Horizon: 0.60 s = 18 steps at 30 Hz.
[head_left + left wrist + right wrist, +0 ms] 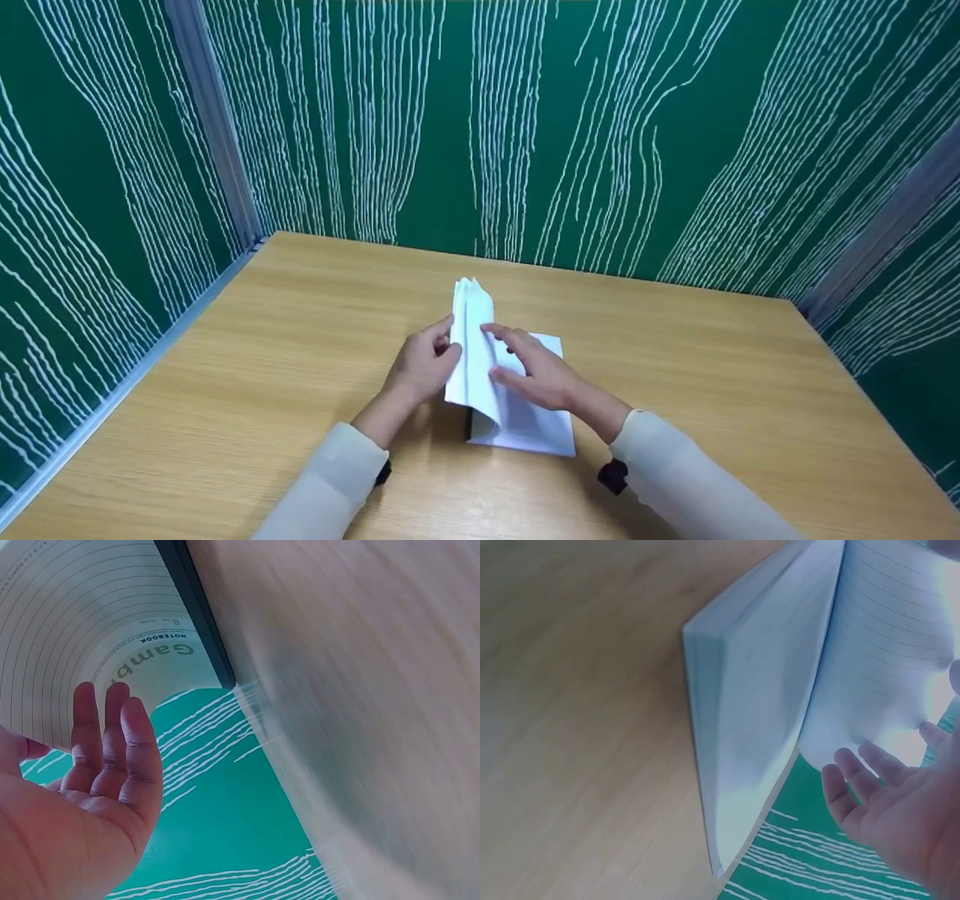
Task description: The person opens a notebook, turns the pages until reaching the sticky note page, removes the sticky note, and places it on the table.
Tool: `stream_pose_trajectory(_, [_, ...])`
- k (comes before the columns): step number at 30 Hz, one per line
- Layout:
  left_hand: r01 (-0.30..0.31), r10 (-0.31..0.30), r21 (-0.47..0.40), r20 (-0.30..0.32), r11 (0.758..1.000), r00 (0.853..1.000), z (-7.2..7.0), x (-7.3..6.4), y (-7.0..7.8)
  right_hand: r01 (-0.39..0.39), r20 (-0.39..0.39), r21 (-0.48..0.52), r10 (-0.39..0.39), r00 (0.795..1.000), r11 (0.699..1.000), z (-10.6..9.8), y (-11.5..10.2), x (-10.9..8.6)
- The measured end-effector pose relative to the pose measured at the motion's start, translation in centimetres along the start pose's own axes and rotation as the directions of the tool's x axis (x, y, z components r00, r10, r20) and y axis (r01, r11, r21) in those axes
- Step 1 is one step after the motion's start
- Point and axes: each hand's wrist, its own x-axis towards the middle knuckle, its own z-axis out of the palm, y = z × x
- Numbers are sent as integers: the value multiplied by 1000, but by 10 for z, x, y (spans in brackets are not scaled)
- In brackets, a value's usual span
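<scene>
A notebook (536,431) with white pages lies open on the table, some of its lined pages (478,367) raised and standing up. My left hand (420,364) pinches the outer edge of those pages, thumb on the near side. "Notebook" is printed on a lined page (82,607) in the left wrist view, beside a dark cover edge (196,615). The right hand (544,375) has its fingers spread, fingertips touching the raised page from the right. The thick page block (769,697) lies flat in the right wrist view, below the curved page.
The wooden table (300,300) reaches out on all sides of the notebook. Green walls (442,150) with white wavy lines stand behind and at both sides, with grey posts (214,112) at the corners. Both wrists carry dark straps or devices.
</scene>
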Motion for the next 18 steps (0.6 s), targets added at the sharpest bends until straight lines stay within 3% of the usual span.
stream_pose_trajectory(7, [1,0,28,-22,1000,1000,0,1,0,-18,9,-44,18,1000,999,2,-7,0])
stream_pose_trajectory(15, [7,-7,30,13,1000,1000,-1,1,-1,-2,18,-50,3,1000,999,1,-5,1])
stream_pose_trajectory(18, [4,-5,45,18,999,1000,-1,0,-1,-16,-17,-51,15,1000,999,0,-3,2])
